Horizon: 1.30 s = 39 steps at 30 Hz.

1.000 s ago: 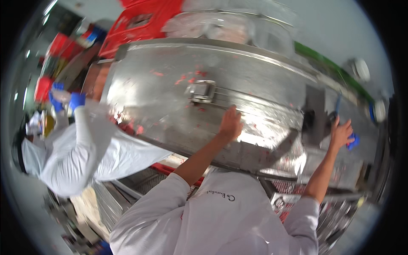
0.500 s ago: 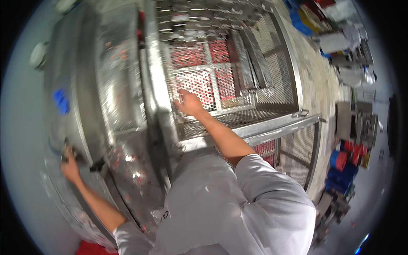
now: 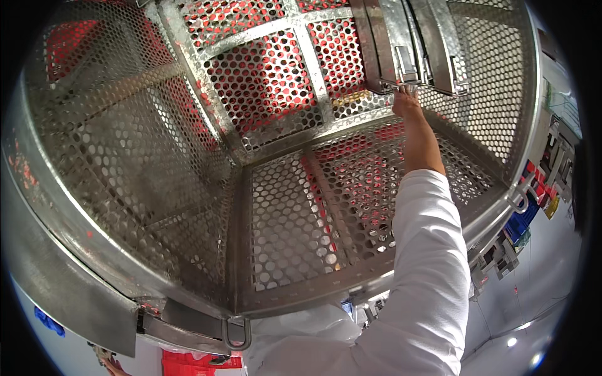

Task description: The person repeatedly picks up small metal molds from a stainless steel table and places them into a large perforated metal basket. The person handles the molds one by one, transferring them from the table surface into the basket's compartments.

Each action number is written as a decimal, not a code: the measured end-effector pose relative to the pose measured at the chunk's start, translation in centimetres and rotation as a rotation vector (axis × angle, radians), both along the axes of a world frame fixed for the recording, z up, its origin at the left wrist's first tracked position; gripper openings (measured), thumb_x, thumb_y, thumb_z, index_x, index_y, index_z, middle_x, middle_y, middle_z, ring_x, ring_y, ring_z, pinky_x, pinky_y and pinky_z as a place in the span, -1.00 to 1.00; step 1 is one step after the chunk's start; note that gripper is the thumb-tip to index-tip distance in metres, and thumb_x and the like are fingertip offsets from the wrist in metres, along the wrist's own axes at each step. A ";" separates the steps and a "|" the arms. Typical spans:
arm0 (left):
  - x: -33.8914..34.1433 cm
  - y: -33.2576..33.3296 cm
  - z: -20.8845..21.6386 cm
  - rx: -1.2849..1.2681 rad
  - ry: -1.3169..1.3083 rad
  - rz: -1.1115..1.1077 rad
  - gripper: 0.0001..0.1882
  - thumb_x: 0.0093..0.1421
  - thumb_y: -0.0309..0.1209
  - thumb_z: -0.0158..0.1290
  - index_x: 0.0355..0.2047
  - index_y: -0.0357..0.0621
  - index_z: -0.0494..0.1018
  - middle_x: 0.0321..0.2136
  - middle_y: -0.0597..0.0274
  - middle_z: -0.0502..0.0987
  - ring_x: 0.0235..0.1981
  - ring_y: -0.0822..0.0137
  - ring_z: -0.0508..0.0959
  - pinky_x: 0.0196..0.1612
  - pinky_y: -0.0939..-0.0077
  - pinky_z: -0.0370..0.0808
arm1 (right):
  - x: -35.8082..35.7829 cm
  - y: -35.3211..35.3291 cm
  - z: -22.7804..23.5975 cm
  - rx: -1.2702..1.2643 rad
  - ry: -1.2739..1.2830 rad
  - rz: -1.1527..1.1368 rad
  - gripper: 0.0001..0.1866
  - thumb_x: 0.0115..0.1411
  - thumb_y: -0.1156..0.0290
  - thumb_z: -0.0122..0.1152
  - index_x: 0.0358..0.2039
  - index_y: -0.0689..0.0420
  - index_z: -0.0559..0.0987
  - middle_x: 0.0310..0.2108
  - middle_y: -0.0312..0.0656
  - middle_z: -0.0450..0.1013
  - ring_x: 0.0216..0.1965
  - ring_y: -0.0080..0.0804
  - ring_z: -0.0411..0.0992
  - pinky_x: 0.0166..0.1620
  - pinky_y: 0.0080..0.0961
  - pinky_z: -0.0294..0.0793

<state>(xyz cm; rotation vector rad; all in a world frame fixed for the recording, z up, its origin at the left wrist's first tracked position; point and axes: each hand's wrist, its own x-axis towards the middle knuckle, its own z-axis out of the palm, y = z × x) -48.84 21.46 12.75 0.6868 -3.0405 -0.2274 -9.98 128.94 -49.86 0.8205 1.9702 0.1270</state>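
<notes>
Reaching deep into the perforated steel basket point(image 3: 188, 156), the right hand point(image 3: 406, 100) is up at the far wall, fingers touching the lower end of the metal latch bars point(image 3: 407, 50) that hang there. Whether those fingers are curled round the latch or just pressed against it, I cannot tell; they are half hidden behind the metal. The white sleeve point(image 3: 426, 263) runs from the lower edge straight up over the basket's holed floor point(image 3: 295, 225). Red shows through the holes behind the back panels. The left hand is out of sight. A steel loop handle point(image 3: 236, 335) hangs at the basket's near rim, and blue bins point(image 3: 523, 219) sit off to the right.
</notes>
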 end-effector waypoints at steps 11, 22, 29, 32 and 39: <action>-0.6 12.2 -4.4 -0.556 0.698 -0.124 -0.41 0.24 0.01 0.23 0.05 -0.25 0.57 -0.02 0.05 0.64 -0.03 0.14 0.63 0.04 0.32 0.54 | -7.0 -14.2 26.4 -0.404 0.671 -0.188 -0.64 0.34 0.13 0.06 -0.10 0.11 0.64 -0.27 0.13 0.58 -0.22 0.10 0.59 -0.09 -0.07 0.54; -2.6 24.9 -0.1 0.299 0.741 -0.426 -0.61 0.10 -0.41 0.25 -0.03 -0.16 0.57 -0.12 0.01 0.60 -0.07 0.05 0.57 0.02 0.21 0.47 | -25.3 -21.4 82.0 -0.101 1.579 0.333 -0.46 0.32 0.15 0.21 -0.69 0.27 0.37 -0.74 -0.25 0.04 -0.64 -0.58 0.03 -0.57 -0.37 0.02; 15.9 31.7 14.9 1.729 0.033 -0.788 -0.45 0.47 -0.02 -0.11 0.15 -0.25 0.47 0.00 0.25 0.58 0.00 0.46 0.50 0.13 0.47 0.41 | -16.2 -59.3 97.5 -0.562 1.146 2.010 -0.67 -0.01 0.51 0.35 -0.76 0.06 0.38 -0.75 -0.42 0.22 -0.68 -0.46 0.29 -0.52 -0.45 0.24; 21.8 30.9 11.9 2.424 0.091 -0.507 -0.43 0.48 0.10 -0.23 -0.01 -0.14 0.52 -0.16 0.32 0.59 -0.15 0.47 0.53 0.04 0.50 0.46 | -16.8 -67.8 94.1 -0.908 0.892 2.254 -0.81 -0.12 0.46 0.38 -0.72 0.11 0.50 -0.73 -0.41 0.28 -0.68 -0.45 0.32 -0.58 -0.46 0.27; 24.6 18.1 -2.4 3.118 0.361 -0.332 -0.46 0.41 0.15 -0.23 -0.14 -0.02 0.49 -0.35 0.35 0.59 -0.26 0.33 0.62 -0.17 0.36 0.60 | -19.8 -84.0 79.5 -0.996 0.449 2.707 -0.77 0.01 0.20 0.30 -0.67 0.01 0.55 -0.66 -0.34 0.40 -0.47 -0.36 0.46 -0.20 -0.39 0.41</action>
